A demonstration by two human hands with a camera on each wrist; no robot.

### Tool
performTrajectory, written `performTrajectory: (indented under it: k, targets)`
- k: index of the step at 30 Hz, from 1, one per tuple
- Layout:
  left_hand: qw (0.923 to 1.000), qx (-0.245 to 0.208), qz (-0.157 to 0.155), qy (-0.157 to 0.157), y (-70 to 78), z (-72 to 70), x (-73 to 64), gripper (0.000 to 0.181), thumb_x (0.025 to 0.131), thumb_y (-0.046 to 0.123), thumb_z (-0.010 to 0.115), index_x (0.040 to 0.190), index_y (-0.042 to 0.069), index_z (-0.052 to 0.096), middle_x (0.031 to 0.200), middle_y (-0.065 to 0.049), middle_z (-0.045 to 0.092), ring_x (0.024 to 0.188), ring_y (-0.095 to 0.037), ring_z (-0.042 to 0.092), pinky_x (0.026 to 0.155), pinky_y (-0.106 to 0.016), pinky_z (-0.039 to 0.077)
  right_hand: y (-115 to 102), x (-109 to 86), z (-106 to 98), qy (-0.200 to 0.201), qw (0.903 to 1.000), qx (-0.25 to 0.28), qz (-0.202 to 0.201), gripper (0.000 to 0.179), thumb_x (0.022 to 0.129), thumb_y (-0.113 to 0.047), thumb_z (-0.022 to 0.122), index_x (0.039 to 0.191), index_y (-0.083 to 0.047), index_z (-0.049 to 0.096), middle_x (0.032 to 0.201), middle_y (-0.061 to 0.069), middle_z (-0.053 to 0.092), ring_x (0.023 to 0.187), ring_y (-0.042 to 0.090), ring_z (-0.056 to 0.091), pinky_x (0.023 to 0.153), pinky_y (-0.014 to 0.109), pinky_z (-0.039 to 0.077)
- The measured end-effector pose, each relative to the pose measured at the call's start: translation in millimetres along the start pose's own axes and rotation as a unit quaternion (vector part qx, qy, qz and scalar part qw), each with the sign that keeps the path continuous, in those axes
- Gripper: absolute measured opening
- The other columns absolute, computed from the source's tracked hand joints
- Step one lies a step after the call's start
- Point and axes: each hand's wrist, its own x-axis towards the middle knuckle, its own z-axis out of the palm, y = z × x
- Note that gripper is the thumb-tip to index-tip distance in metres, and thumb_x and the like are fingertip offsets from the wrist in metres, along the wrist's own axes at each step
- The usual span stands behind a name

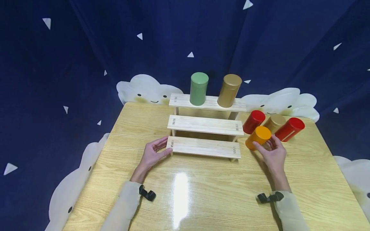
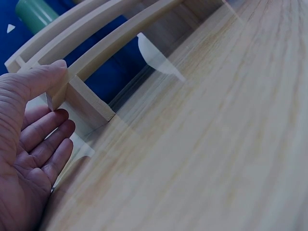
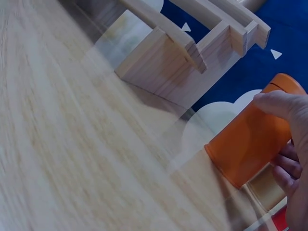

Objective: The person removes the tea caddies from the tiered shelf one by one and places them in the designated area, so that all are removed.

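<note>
A three-tier wooden shelf (image 1: 204, 125) stands on the table. At its lowest board's left end is my left hand (image 1: 153, 153), thumb on top and fingers below the board's corner in the left wrist view. My right hand (image 1: 274, 156) grips an orange canister (image 1: 258, 138), right of the shelf, between thumb and fingers. In the right wrist view the orange canister (image 3: 252, 137) looks tilted; whether its base touches the table is unclear. A green canister (image 1: 199, 89) and a gold canister (image 1: 229, 90) stand upright on the top board.
Behind the orange canister stand a red canister (image 1: 254, 122), a second gold canister (image 1: 276, 122) and another red canister (image 1: 290, 129), close together. The wooden table (image 1: 219, 192) stretches in front of the shelf. A dark blue curtain (image 1: 162, 38) hangs behind the table.
</note>
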Motion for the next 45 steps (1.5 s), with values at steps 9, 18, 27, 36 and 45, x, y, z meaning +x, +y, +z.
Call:
performTrajectory:
  k: [9, 18, 27, 36, 45]
  targets:
    - [1.0, 0.001, -0.007, 0.0, 1.0, 0.6, -0.4, 0.058, 0.088, 0.002, 0.083, 0.142, 0.0, 0.061, 0.14, -0.02, 0.064, 0.131, -0.037, 0.062, 0.112, -0.038, 0.05, -13.2, 2.8, -7.9, 0.019, 0.9987, 0.045, -0.016, 0.074, 0.084, -0.01, 0.089, 0.15, -0.009, 0.054, 0.146, 0.01, 0.059, 0.124, 0.013, 0.056, 0.118, 0.026, 0.044]
    - [1.0, 0.0, -0.005, -0.003, 1.4, -0.1, -0.4, 0.059, 0.088, 0.003, 0.083, 0.143, 0.0, 0.061, 0.14, -0.02, 0.065, 0.131, -0.036, 0.062, 0.113, -0.038, 0.05, -29.5, 3.3, -13.3, 0.033, 0.993, 0.018, -0.112, 0.069, 0.083, 0.002, 0.086, 0.145, -0.003, 0.058, 0.141, 0.015, 0.064, 0.128, 0.017, 0.059, 0.115, 0.02, 0.044]
    - [0.9999, 0.001, -0.011, -0.001, 1.4, -0.3, -0.7, 0.059, 0.088, 0.004, 0.083, 0.143, 0.002, 0.062, 0.141, -0.019, 0.064, 0.131, -0.036, 0.062, 0.113, -0.04, 0.05, -57.8, -3.6, -12.6, 0.023, 0.989, 0.012, -0.146, 0.07, 0.084, 0.003, 0.084, 0.148, -0.006, 0.056, 0.144, 0.014, 0.064, 0.126, 0.011, 0.06, 0.115, 0.022, 0.045]
    - [0.9999, 0.004, -0.014, 0.001, 0.9, 0.1, -1.3, 0.058, 0.089, 0.003, 0.083, 0.143, 0.002, 0.062, 0.14, -0.019, 0.065, 0.13, -0.036, 0.063, 0.113, -0.04, 0.05, -80.1, -4.6, -5.7, -0.047, 0.9688, 0.146, -0.194, 0.069, 0.079, 0.021, 0.077, 0.143, 0.003, 0.059, 0.136, 0.009, 0.07, 0.119, 0.012, 0.068, 0.108, 0.021, 0.051]
    - [1.0, 0.005, -0.005, 0.0, -0.6, 0.6, -0.7, 0.057, 0.09, 0.003, 0.081, 0.143, 0.0, 0.061, 0.14, -0.021, 0.064, 0.13, -0.037, 0.063, 0.113, -0.04, 0.05, -100.0, -3.4, 14.4, -0.077, 0.9631, 0.167, -0.197, 0.063, 0.08, 0.017, 0.079, 0.14, 0.007, 0.061, 0.136, 0.012, 0.07, 0.122, 0.014, 0.067, 0.109, 0.021, 0.05]
